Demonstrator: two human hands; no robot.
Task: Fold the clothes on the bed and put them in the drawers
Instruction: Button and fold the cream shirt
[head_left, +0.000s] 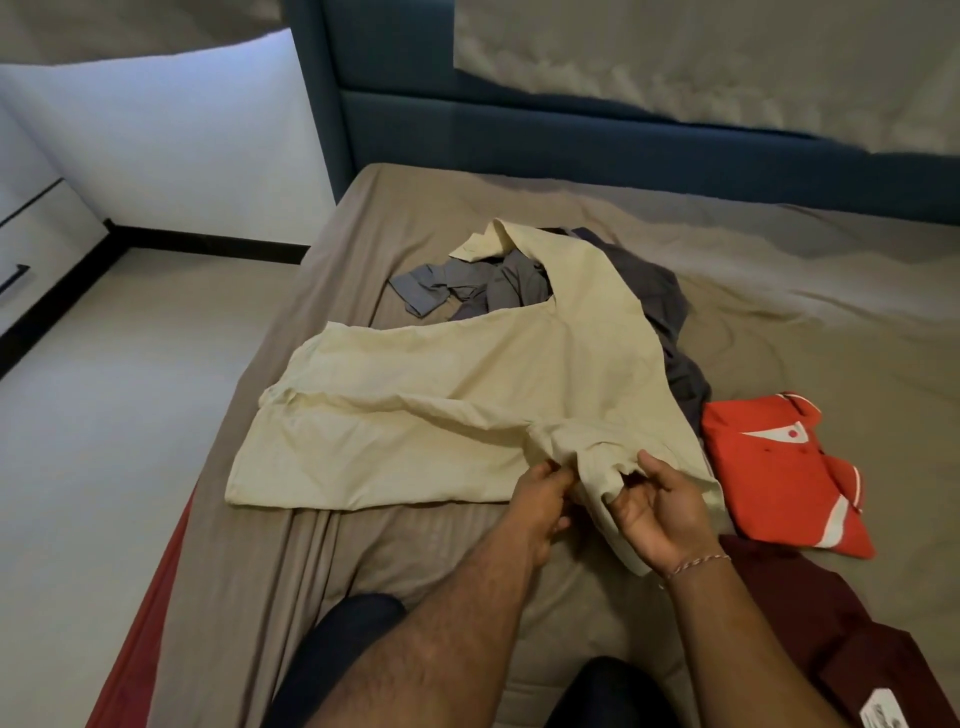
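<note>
On the bed, at the middle of the view, a cream shirt lies spread flat across the taupe sheet, one sleeve running up toward 12 o'clock over a heap of grey clothes. At the shirt's 5 o'clock corner the cloth is bunched, and both hands meet there: the left hand pinches the gathered fabric with curled fingers from the 9 o'clock side, while the right hand, palm turned up, curls its fingers and thumb round the same bunch from the 3 o'clock side. A thin bracelet sits on the right wrist.

At 3 o'clock of the shirt, just beside it, lies a folded red shirt with white trim. At 5 o'clock, near the frame's edge, is a dark maroon garment. A blue padded headboard stands at 12 o'clock. At 9 o'clock, off the bed, is pale floor and white drawers with dark handles.
</note>
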